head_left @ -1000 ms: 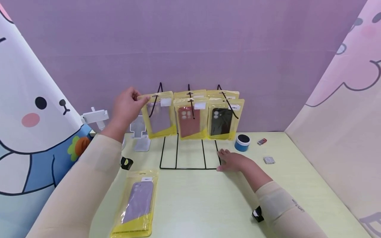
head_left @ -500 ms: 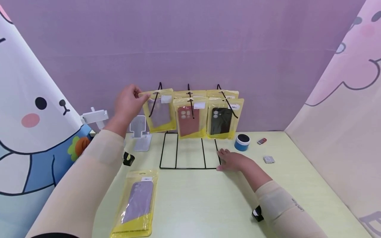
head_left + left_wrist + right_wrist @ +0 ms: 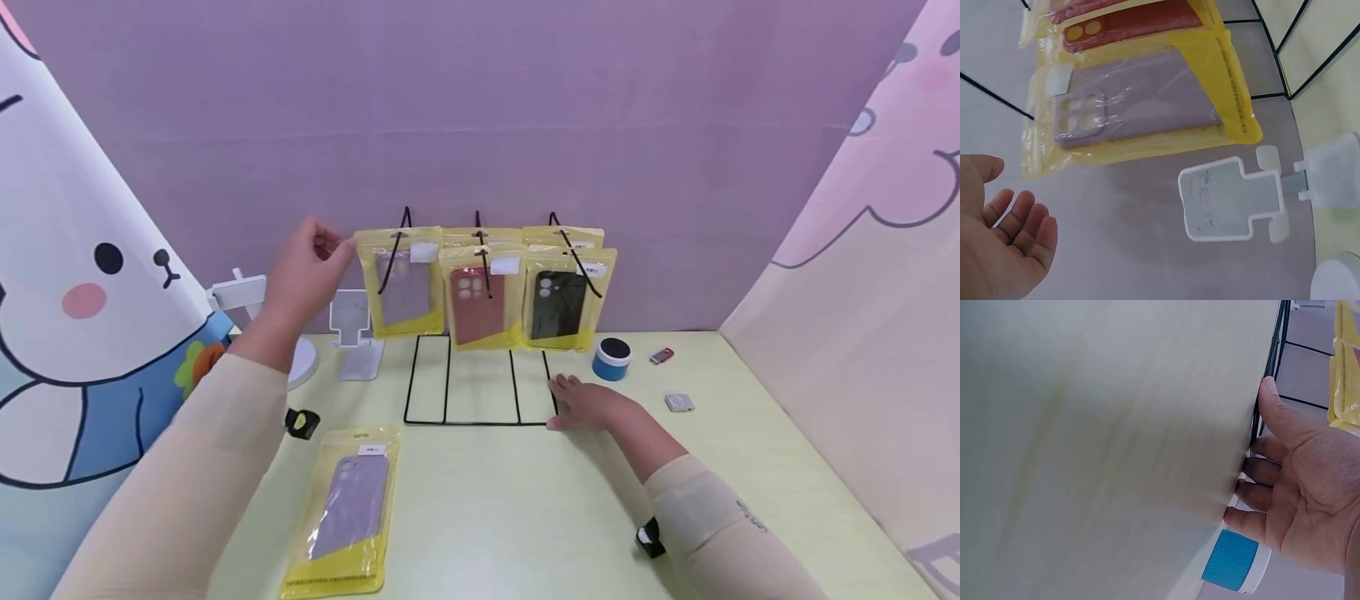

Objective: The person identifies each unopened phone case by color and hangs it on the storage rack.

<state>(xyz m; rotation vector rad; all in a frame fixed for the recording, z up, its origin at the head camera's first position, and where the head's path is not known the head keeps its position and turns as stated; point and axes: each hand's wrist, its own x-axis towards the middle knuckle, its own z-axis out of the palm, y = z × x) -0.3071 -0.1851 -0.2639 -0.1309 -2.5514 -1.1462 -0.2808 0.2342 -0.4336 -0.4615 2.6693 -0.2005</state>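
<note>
A lavender phone case in a yellow-edged pouch (image 3: 405, 287) hangs from the left hook of a black wire rack (image 3: 480, 424). My left hand (image 3: 306, 271) is just left of its top corner. The left wrist view shows a gap between that pouch and the loosely bent fingers (image 3: 1019, 215). My right hand (image 3: 588, 406) rests on the rack's right front corner, thumb and fingers spread and touching the wire and tabletop. Pouches with a red case (image 3: 477, 304) and a black case (image 3: 558, 304) hang from the other hooks, with more pouches behind them.
Another lavender case in a pouch (image 3: 348, 508) lies on the table at front left. A white phone stand (image 3: 362, 360) is behind it. Right of the rack are a blue cylinder with a black top (image 3: 611, 360), a red USB stick (image 3: 662, 356) and a small silver square (image 3: 678, 403).
My left hand has let go of the left lavender-case pouch and moved slightly left. That pouch now hangs straighter on its hook. My right hand has stayed on the rack.
</note>
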